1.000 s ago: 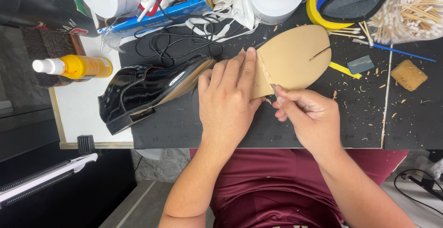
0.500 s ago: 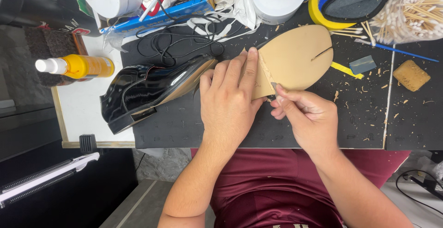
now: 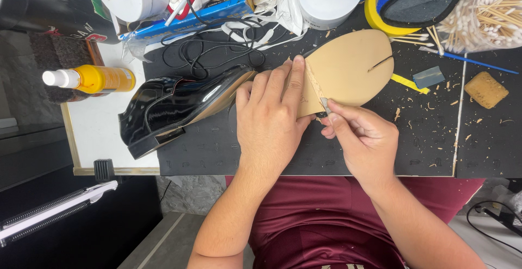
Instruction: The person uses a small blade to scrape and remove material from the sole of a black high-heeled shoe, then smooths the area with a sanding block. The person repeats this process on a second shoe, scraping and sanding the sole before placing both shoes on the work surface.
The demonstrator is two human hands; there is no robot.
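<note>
A tan sole piece (image 3: 350,65) lies flat on the black mat (image 3: 424,138), with a short slit near its right edge. My left hand (image 3: 272,119) presses flat on its left part, fingers pointing away from me. My right hand (image 3: 364,138) pinches a small blade (image 3: 325,104) and holds its tip against the sole's near edge, beside my left fingertips. A glossy black dress shoe (image 3: 174,108) lies on its side just left of my left hand.
An orange spray bottle (image 3: 92,78) lies on the white board at the left. Black cords, a blue box and white tubs crowd the far edge. Cotton swabs (image 3: 484,19), a blue-and-yellow shoe part, a tan block (image 3: 485,89) and shavings sit at the right.
My right hand with the blade has crept slightly along the sole's near edge. My left hand stays pressed in place.
</note>
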